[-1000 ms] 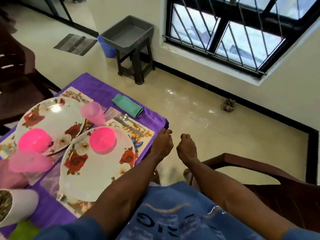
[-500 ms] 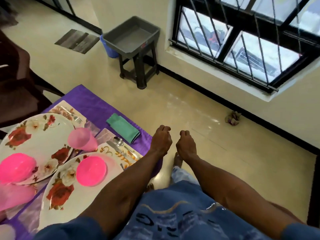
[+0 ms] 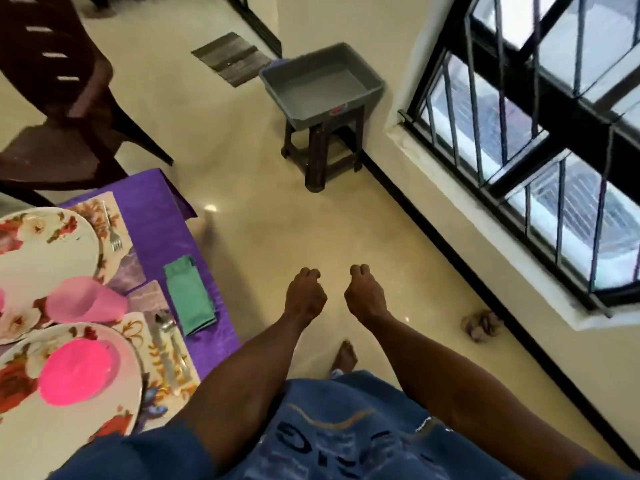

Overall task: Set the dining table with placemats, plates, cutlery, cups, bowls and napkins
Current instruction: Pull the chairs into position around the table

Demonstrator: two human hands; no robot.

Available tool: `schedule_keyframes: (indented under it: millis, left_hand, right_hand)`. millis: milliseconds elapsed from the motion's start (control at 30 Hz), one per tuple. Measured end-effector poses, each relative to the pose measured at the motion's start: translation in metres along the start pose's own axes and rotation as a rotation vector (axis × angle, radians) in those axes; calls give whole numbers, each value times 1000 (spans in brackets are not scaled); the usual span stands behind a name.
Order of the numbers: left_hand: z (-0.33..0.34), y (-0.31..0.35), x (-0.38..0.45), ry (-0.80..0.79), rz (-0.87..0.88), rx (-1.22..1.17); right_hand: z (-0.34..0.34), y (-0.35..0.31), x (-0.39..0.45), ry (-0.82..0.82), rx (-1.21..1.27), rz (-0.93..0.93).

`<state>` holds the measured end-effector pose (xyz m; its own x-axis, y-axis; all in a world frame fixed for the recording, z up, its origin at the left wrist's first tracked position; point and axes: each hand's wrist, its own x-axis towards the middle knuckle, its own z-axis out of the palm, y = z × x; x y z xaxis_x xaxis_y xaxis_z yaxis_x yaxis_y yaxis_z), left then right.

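Both floral-printed white plates, one at 9 o'clock (image 3: pixel 41 251) and one at 8 o'clock (image 3: pixel 69 403), are cut off by the left edge, and the nearer one carries a hot-pink plastic bowl (image 3: pixel 78 372). The translucent pink plastic cup (image 3: pixel 86 301) lies between them. The folded green napkin (image 3: pixel 189 294) rests on the purple tablecloth (image 3: pixel 156 220) beside blurred cutlery (image 3: pixel 166 344). The red label on the grey plastic tray (image 3: pixel 322 84) at 12 o'clock is unreadable. The lettering on the blue shirt (image 3: pixel 346 438) is indistinct. The left hand (image 3: pixel 305 295) and right hand (image 3: pixel 364 295) hang over the floor, fingers curled in, gripping nothing
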<state>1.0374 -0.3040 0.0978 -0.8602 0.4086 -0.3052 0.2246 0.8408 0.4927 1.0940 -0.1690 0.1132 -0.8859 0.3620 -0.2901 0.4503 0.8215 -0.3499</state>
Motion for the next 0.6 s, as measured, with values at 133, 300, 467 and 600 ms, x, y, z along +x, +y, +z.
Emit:
schedule_keyframes:
  millis: [133, 300, 467, 600]
  left_hand:
    - [-6, 19, 28, 40, -82, -8]
    - [-26, 26, 68, 132, -162, -26]
    - [-35, 10, 107, 219, -240, -74]
    - [-48, -11, 152, 226, -314, -123]
  right_hand:
    - [-27, 11, 46, -36, -29, -71]
    - [-47, -4, 103, -79, -50, -183]
    - [-47, -25, 157, -161, -80, -304]
    - [-45, -47, 212, -195, -99, -348]
